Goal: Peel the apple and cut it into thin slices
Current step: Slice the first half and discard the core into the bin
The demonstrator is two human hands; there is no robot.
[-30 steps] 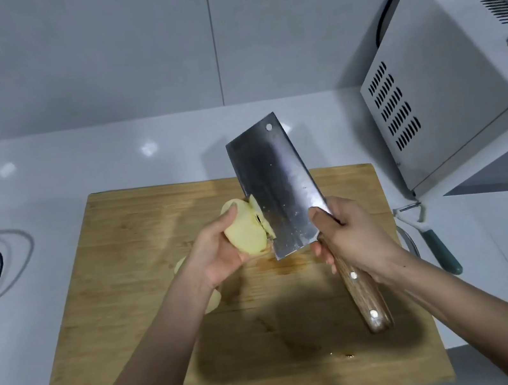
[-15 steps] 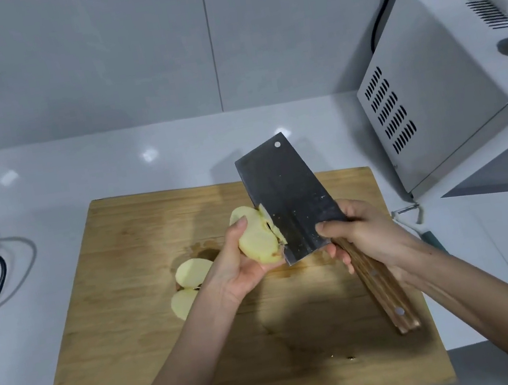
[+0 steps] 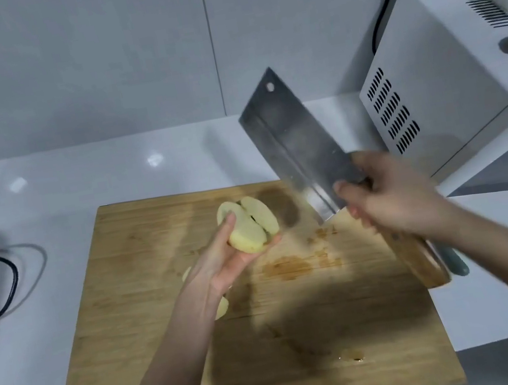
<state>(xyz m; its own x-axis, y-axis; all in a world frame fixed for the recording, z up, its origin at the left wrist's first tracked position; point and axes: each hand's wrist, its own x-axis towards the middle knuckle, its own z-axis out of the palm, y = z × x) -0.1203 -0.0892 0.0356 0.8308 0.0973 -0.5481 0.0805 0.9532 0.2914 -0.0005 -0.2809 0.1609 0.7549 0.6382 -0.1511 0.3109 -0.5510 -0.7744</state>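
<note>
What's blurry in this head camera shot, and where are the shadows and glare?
Head view: the right hand and the cleaver it grips are smeared by motion blur; the left hand and the peeled apple it holds look sharper; a broad shadow darkens the near part of the cutting board; two small glare spots shine on the white counter behind it.

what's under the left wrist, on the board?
Pale apple pieces lie on the cutting board, peeking out on both sides of the wrist behind the left hand. The wrist covers most of them; their number and shape can't be told.
</note>
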